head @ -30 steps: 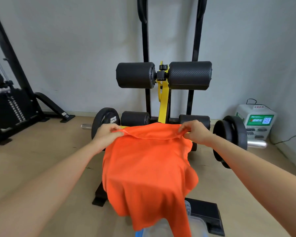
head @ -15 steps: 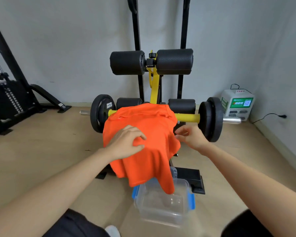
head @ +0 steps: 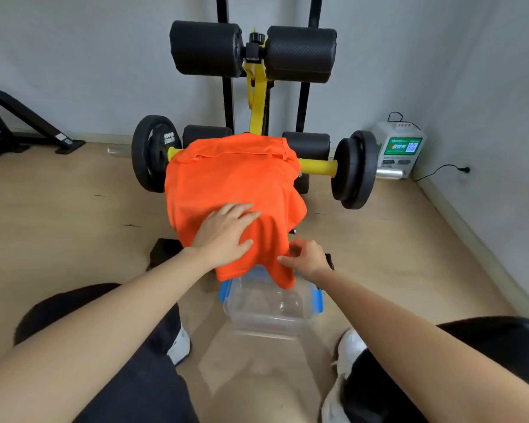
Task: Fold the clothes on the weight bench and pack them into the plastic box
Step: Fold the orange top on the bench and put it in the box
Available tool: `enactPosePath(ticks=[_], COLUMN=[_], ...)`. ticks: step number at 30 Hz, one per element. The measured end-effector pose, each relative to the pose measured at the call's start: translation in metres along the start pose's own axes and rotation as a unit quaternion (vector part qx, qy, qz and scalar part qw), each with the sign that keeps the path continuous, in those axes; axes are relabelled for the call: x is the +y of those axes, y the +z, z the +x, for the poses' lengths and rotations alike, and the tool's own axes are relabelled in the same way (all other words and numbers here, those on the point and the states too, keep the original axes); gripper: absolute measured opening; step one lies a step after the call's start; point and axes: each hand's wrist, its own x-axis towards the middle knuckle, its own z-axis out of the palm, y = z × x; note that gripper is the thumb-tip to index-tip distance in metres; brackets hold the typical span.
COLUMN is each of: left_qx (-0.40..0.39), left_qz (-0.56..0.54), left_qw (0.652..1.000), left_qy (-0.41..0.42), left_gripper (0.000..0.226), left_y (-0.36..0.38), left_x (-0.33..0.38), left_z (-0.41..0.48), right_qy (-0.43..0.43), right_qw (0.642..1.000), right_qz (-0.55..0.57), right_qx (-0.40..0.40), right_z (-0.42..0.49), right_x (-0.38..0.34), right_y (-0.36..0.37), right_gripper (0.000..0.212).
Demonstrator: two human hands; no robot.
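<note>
Both hands have dropped from the collar to the lower half of the orange shirt, draped over the bench at frame centre. The left hand presses flat, fingers straight; the right hand pinches the hem above the box. Folding has barely begun.

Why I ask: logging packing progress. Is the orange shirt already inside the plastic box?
No, the orange shirt lies draped over the weight bench, its lower edge hanging above the plastic box.
</note>
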Motion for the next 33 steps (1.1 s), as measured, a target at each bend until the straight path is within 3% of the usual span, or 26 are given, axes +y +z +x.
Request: enactPosePath(ticks=[3, 8, 11, 14, 17, 21, 27, 33], left_qx=[0.034, 0.093, 0.128, 0.132, 0.136, 0.139, 0.132, 0.121], left_qz=[0.024, 0.003, -0.077, -0.223, -0.315, -0.370, -0.398, -0.450], left_qw=[0.999, 0.996, 0.988, 0.965, 0.939, 0.918, 0.905, 0.880], left_qy=[0.004, -0.002, 0.041, 0.025, 0.002, -0.038, -0.073, -0.091], left_gripper=[0.060, 0.063, 0.058, 0.059, 0.056, 0.030, 0.033, 0.011], left_y=[0.003, 0.020, 0.027, 0.028, 0.027, 0.030, 0.030, 0.022], left_x=[0.002, 0.012, 0.035, 0.061, 0.080, 0.086, 0.088, 0.087], left_z=[0.006, -0.003, -0.012, -0.023, -0.026, -0.013, -0.005, -0.003], right_qy=[0.022, -0.006, -0.029, -0.029, 0.013, 0.059, 0.083, 0.089], right_qw=[0.999, 0.990, 0.987, 0.986, 0.971, 0.946, 0.910, 0.892], right_qz=[0.019, 0.141, 0.148, 0.153, 0.237, 0.317, 0.404, 0.442], right_qx=[0.019, 0.022, 0.052, 0.050, -0.009, -0.039, -0.054, -0.031], right_z=[-0.003, -0.019, -0.010, 0.000, -0.007, -0.010, -0.004, -0.014], right_x=[0.011, 0.006, -0.022, -0.053, -0.061, -0.056, -0.053, -0.051], right_y=[0.009, -0.014, -0.032, -0.053, -0.076, -0.082, -0.085, -0.081], right_gripper=[0.008, 0.010, 0.008, 0.008, 0.015, 0.022, 0.029, 0.019])
